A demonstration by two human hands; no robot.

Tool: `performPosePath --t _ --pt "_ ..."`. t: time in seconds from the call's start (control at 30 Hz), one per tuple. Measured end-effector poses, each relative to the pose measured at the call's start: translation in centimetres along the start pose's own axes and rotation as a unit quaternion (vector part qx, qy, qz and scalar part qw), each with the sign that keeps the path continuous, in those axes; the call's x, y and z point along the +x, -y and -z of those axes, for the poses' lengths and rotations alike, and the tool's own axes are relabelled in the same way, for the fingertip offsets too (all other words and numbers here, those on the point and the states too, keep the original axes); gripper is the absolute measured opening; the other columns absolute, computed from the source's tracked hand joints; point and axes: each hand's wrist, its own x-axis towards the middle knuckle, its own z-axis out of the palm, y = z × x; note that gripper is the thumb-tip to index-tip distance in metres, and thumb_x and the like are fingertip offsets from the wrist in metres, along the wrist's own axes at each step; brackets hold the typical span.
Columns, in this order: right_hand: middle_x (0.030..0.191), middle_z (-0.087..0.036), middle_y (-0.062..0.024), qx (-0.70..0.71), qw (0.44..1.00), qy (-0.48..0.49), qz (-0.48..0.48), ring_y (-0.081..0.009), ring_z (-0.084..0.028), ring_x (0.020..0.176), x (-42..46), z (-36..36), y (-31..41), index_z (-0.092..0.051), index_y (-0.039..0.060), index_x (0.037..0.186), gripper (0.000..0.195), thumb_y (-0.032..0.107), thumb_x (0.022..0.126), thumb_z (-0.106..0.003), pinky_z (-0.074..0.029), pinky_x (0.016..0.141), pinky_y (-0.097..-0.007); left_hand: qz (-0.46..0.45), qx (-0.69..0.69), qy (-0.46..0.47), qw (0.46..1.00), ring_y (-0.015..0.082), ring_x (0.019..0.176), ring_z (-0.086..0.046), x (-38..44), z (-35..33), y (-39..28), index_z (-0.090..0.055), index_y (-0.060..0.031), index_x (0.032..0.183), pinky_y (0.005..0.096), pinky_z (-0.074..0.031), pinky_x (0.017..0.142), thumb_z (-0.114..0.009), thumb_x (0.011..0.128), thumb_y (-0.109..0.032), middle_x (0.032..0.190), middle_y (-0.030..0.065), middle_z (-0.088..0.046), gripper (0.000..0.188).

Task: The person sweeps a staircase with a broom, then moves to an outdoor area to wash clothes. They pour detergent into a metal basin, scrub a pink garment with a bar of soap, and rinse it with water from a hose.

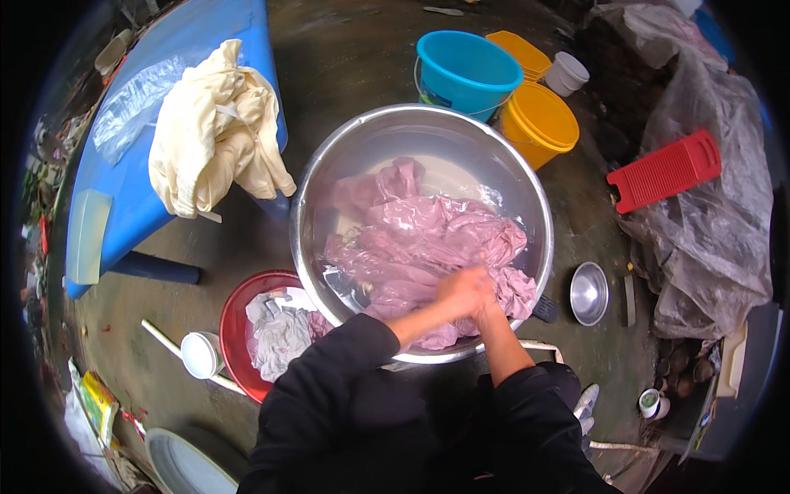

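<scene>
A large stainless steel basin [345, 139] stands before me with water and a wet pink cloth [426, 238] in it. Part of the cloth lies under water toward the far side, and crumpled folds rise above it at the right. My left hand [455, 293] and my right hand [486, 289] meet low in the basin, closed on the pink fabric. Both are slightly blurred, and the overlap hides some of the fingers. Close to the basin's left edge, a red basin [231, 336] holds crumpled grey laundry [278, 336], partly covered by my sleeve.
Cream fabric [216, 136] hangs over the edge of a blue plastic table [241, 25]. Beyond the basin stand a turquoise bucket [469, 62] and a lidded yellow bucket [543, 117]. Rightward are a red washboard [666, 171], a small metal bowl [589, 293] and plastic sheeting [710, 247].
</scene>
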Motion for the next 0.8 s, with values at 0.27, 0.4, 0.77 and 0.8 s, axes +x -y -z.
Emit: performPosePath --t 0.27,0.4,0.77,0.8 --pt "0.122 -0.060 -0.0173 -0.154 0.983 -0.077 0.057 -0.0282 -0.061 0.110 -0.9 -7.7 -0.3 -0.053 -0.0003 0.128 0.054 0.041 0.094 -0.057 -0.049 0.097 -0.0439 -0.141 0.409 -0.015 0.901 0.0316 0.065 -0.068 1.2 7.6 6.0 -0.070 -0.0115 0.084 0.0461 -0.053 0.058 -0.057 0.086 -0.026 0.072 0.0126 -0.068 0.020" --pt "0.125 -0.059 -0.0173 -0.313 0.913 -0.210 0.157 -0.0254 -0.057 0.116 -2.4 -5.6 6.7 -0.050 0.0005 0.133 0.053 0.029 0.091 -0.063 -0.046 0.099 -0.0414 0.180 0.305 -0.257 0.899 0.0404 0.089 -0.068 2.6 18.2 8.1 -0.071 -0.0043 0.094 0.0510 -0.053 0.081 -0.047 0.096 -0.024 0.086 0.0208 -0.070 0.031" --pt "0.143 -0.052 -0.0087 -0.921 0.355 -0.139 0.085 -0.0331 -0.033 0.141 -1.2 -1.4 -1.0 -0.058 0.0138 0.133 0.059 0.039 0.081 -0.068 -0.029 0.111 -0.0563 0.110 0.454 0.179 0.866 0.0504 0.147 -0.004 -0.2 7.0 5.9 -0.038 -0.0307 0.150 0.0723 -0.019 0.109 -0.074 0.075 -0.055 0.163 0.0200 -0.006 0.087" --pt "0.142 -0.053 -0.0082 -0.926 0.358 -0.120 0.019 -0.0324 -0.034 0.140 -0.7 -1.9 -1.4 -0.061 0.0138 0.130 0.055 0.039 0.081 -0.068 -0.031 0.110 -0.0559 0.119 0.463 0.203 0.854 0.0494 0.148 -0.004 0.1 6.9 7.3 -0.039 -0.0300 0.149 0.0732 -0.020 0.108 -0.075 0.075 -0.054 0.163 0.0195 -0.007 0.086"
